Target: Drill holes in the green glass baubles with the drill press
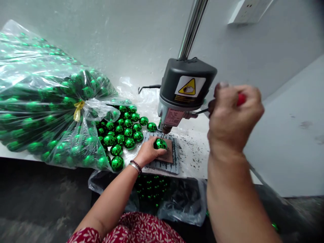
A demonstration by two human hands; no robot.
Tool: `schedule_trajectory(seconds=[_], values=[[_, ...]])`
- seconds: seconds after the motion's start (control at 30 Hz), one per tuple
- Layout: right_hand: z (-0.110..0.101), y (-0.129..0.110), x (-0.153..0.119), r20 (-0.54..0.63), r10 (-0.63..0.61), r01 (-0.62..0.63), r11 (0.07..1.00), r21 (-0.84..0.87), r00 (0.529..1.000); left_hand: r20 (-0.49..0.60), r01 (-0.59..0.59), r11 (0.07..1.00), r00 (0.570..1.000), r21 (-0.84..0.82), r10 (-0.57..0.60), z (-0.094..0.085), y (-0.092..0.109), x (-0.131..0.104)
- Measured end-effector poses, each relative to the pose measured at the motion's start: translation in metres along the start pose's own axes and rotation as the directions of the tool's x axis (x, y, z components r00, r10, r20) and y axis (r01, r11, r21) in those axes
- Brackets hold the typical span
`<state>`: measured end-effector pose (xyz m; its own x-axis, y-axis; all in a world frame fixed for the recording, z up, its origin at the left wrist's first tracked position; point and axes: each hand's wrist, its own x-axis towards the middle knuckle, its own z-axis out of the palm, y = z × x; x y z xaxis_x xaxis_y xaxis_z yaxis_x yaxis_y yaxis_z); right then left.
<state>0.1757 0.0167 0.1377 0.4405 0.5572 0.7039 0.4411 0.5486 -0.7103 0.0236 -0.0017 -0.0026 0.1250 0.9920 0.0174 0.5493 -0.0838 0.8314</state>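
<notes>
Left hand [149, 152] pins green ball [160, 144] on brown pad [169, 156] atop grey slotted base [174, 164], fingers wrapped round it, directly under drill bit [163, 136]. Right hand [234, 118] grips red-tipped lever [241, 99] of small bench drill [186, 89], fist closed. We see loose green balls [124, 133] heaped just left of base, beside big clear bag [48, 101] full of same. Dark shavings [193, 152] speckle white table [286, 141]. Second bag [162, 195] hangs below table edge, balls inside.
</notes>
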Motion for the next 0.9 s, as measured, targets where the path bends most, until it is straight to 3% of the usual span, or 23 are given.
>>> schedule_trajectory(seconds=[0.07,0.13,0.2,0.27,0.33,0.4,0.5,0.6,0.7,0.8,0.9], values=[[0.003,-0.005,0.023,0.060,0.052,-0.049,0.997,-0.052,0.997,0.002,0.011,1.000,1.000,0.008,-0.011,-0.002,0.005,-0.009],[0.005,-0.007,0.036,0.115,0.106,-0.107,0.994,-0.004,0.988,0.074,0.005,1.000,0.997,0.008,-0.006,-0.006,0.009,-0.022],[0.006,-0.006,0.038,0.139,0.130,-0.141,0.987,0.072,0.982,0.183,-0.016,1.000,0.983,-0.010,0.017,-0.011,0.009,-0.036],[0.007,-0.006,0.035,0.128,0.135,-0.150,0.982,0.115,0.983,0.216,-0.043,0.999,0.975,-0.013,0.044,-0.020,0.003,-0.050],[0.007,-0.005,0.032,0.106,0.139,-0.152,0.980,0.126,0.985,0.113,-0.060,0.995,0.992,0.078,0.051,-0.032,-0.007,-0.066],[0.008,-0.005,0.030,0.096,0.142,-0.155,0.979,0.136,0.985,-0.070,-0.011,0.961,0.997,0.276,0.031,-0.046,-0.018,-0.082],[0.008,-0.006,0.028,0.096,0.121,-0.136,0.976,0.172,0.988,-0.291,0.214,0.807,0.955,0.550,-0.055,-0.065,-0.032,-0.105],[0.009,-0.006,0.027,0.090,0.102,-0.119,0.970,0.211,0.991,-0.310,0.335,0.668,0.937,0.664,-0.163,-0.072,-0.039,-0.119],[0.010,-0.005,0.026,0.078,0.094,-0.110,0.967,0.230,0.992,-0.248,0.320,0.624,0.947,0.713,-0.202,-0.071,-0.042,-0.121],[0.010,-0.004,0.025,0.079,0.082,-0.099,0.967,0.236,0.993,-0.233,0.310,0.682,0.951,0.662,-0.205,-0.069,-0.039,-0.117],[0.010,-0.004,0.025,0.073,0.078,-0.092,0.970,0.224,0.994,-0.232,0.315,0.857,0.943,0.407,-0.236,-0.072,-0.030,-0.111]])
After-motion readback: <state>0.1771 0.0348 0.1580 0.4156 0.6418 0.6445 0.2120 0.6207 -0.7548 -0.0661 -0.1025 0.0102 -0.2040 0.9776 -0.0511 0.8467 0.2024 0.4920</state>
